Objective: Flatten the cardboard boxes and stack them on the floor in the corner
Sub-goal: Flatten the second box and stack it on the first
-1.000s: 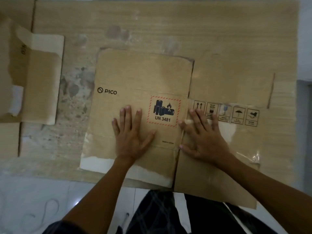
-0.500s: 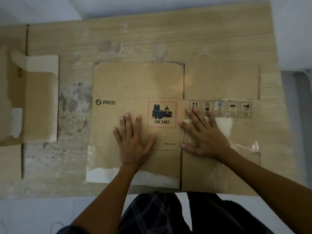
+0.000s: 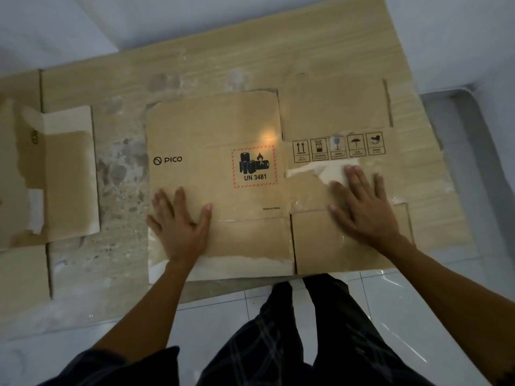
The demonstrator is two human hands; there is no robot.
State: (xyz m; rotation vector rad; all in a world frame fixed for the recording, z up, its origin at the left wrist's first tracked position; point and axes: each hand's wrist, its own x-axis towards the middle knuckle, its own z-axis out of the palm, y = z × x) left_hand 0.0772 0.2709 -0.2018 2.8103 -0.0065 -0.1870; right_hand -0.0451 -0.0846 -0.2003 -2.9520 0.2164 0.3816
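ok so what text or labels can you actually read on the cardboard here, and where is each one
"PICO", with a round logo: left part of the flattened box.
"UN 3481": inside the red-hatched battery label on that box.
"Made in China": small print near the box's lower right.
Five handling symbols on the right panel: their captions are too small to read.
Sideways letters on the left cardboard piece: partly hidden, unreadable.

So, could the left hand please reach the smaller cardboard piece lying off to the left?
Probably yes: the left hand is open, holds nothing, and only bare surface separates it from that cardboard piece.
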